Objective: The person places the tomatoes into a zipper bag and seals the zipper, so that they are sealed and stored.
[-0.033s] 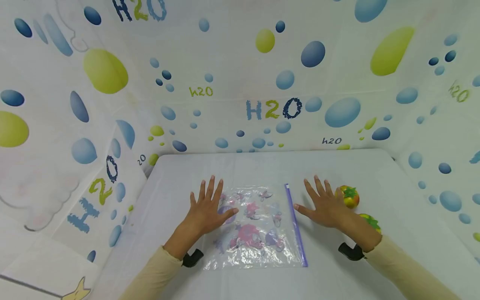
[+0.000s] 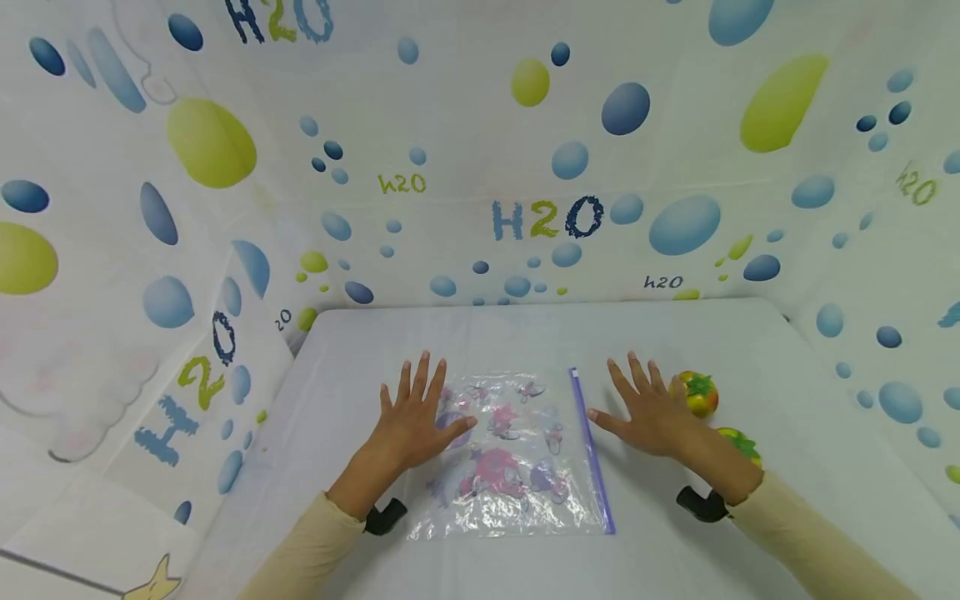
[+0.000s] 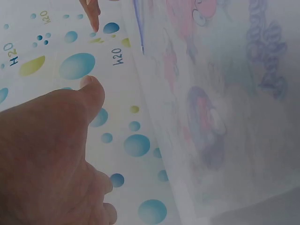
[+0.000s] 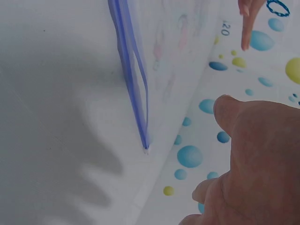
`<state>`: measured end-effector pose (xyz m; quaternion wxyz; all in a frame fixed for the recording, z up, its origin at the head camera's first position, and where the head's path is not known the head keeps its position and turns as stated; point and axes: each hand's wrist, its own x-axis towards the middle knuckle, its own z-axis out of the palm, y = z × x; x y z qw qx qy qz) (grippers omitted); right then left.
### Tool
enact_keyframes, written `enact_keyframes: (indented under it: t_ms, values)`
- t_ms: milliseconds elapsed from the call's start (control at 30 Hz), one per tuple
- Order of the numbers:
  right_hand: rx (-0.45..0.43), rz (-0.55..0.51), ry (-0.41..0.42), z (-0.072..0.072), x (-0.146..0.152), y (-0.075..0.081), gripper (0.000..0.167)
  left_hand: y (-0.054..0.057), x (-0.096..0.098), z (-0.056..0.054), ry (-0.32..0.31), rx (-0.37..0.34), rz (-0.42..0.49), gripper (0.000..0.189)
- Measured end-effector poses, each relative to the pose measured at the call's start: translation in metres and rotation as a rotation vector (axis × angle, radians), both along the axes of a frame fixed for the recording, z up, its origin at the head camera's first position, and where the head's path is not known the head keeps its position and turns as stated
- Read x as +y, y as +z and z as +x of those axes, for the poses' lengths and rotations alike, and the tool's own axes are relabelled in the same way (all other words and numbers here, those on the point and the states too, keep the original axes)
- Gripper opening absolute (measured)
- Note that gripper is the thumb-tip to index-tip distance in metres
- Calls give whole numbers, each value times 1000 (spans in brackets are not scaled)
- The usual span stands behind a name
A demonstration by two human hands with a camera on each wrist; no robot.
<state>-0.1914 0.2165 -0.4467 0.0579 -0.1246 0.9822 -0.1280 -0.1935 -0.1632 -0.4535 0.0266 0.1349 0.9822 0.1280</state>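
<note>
A clear plastic zip bag point(image 2: 517, 433), printed with pink and purple cartoon figures, lies flat on the white table. Its purple zip strip point(image 2: 594, 454) runs along the right side; in the right wrist view the strip point(image 4: 127, 61) shows as two lines with a narrow gap between. My left hand point(image 2: 408, 425), fingers spread and palm down, is over the bag's left edge. To the right of the strip, my right hand point(image 2: 652, 412) is likewise spread, apart from the bag. Both hands hold nothing and appear raised above the table.
Two round yellow-orange fruits with green leafy tops lie beside my right arm: one fruit point(image 2: 701, 394) by the fingers, the other fruit point(image 2: 742, 446) partly hidden behind the wrist. A white curtain point(image 2: 465, 150) with blue and green spots hangs behind the table point(image 2: 360, 342).
</note>
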Motion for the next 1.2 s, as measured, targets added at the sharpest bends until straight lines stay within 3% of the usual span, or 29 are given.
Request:
enact_keyframes:
  t_ms: [300, 667, 867, 1200]
  values:
    - [-30, -54, -2, 3, 2, 0, 91, -2, 3, -2, -8, 15, 5, 107]
    - [-26, -89, 114, 9, 9, -8, 61, -3, 9, 1, -67, -34, 29, 102]
    - [-16, -69, 154, 16, 9, -14, 58, 3, 16, 4, -93, -84, 80, 100]
    - [-20, -33, 176, 29, 6, -24, 58, 2, 33, 7, -152, -125, 77, 94]
